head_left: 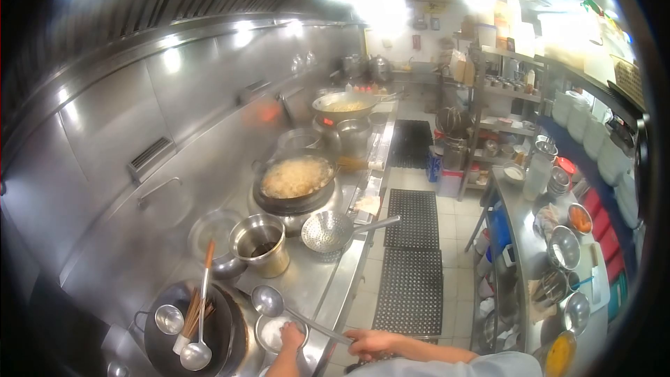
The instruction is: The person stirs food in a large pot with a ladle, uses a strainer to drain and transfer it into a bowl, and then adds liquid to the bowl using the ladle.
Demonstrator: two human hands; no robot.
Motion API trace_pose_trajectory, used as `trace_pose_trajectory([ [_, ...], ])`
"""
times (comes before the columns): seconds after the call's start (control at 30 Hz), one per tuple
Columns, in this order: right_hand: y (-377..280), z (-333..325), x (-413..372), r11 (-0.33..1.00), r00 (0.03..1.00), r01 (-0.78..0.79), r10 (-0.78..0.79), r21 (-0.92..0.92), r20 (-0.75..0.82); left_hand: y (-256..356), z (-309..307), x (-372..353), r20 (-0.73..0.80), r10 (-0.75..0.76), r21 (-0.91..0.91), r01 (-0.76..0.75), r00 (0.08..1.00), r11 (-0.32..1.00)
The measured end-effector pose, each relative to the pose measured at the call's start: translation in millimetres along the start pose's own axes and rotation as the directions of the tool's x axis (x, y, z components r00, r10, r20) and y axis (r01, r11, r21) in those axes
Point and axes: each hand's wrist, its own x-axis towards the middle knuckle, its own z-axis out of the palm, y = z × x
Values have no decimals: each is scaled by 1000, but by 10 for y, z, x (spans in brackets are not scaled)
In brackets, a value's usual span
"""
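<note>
My right hand (372, 343) is wrapped round the end of a long-handled ladle (268, 301). The ladle's cup hangs over the rim of a metal bowl (304, 337) that holds white powder (273, 334). Down in that bowl is my left hand (292, 336), its fingers bent together at the powder; the fingertips are partly hidden. To the left, a dark wok (162, 355) carries a second ladle (196, 356), a small metal cup (168, 319) and a bundle of thin sticks (191, 315).
A steel pot of dark liquid (258, 243) stands beyond the bowl, beside a perforated strainer (326, 231). Farther back, a wok of steaming pale food (296, 178) sits on its burner. Rubber mats (408, 290) line the aisle; a side table with bowls (564, 248) is at right.
</note>
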Motion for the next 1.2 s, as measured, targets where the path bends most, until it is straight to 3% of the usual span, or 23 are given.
trace_pose_trajectory([
  [0.1,11,-26,-11,999,1000,-17,16,-38,-11,-75,-125,-86,-71,21,-64,-26,997,998],
  [0.23,44,-45,-2,1000,1000,6,-6,3,-13,-180,-81,-43,-137,-250,-108,236,959,966],
  [0.37,-49,11,-88,1000,1000,-8,8,-11,-28,-215,-98,33,143,25,78,-37,989,996],
  [0.47,-75,44,-102,999,999,-17,15,-50,-40,-190,-37,41,-110,-32,-165,14,993,986],
  [0.57,20,5,-34,999,1000,-8,6,-45,-28,-3,-141,30,-239,-225,-177,186,945,966],
  [0.67,23,21,-53,999,1000,-9,8,-46,-16,-35,11,73,-135,8,21,-5,991,1000],
  [0.77,78,9,-50,1000,1000,8,-8,-9,-4,66,-14,-31,68,-110,-291,125,992,948],
  [0.8,104,6,-45,1000,1000,16,-16,14,4,72,-13,-67,71,-124,-287,140,990,948],
  [0.9,-24,58,-141,994,998,-31,25,-108,-54,-153,98,10,41,-7,-251,17,999,968],
  [1.0,19,20,-115,998,1000,-9,9,-63,7,-329,40,153,336,40,-67,-18,941,998],
  [1.1,-76,90,-186,999,999,27,-28,-45,-19,-61,-373,-191,335,-168,157,121,927,980],
  [1.2,24,32,-122,997,1000,26,-26,-74,-6,-210,-143,-107,333,-145,116,112,932,987],
])
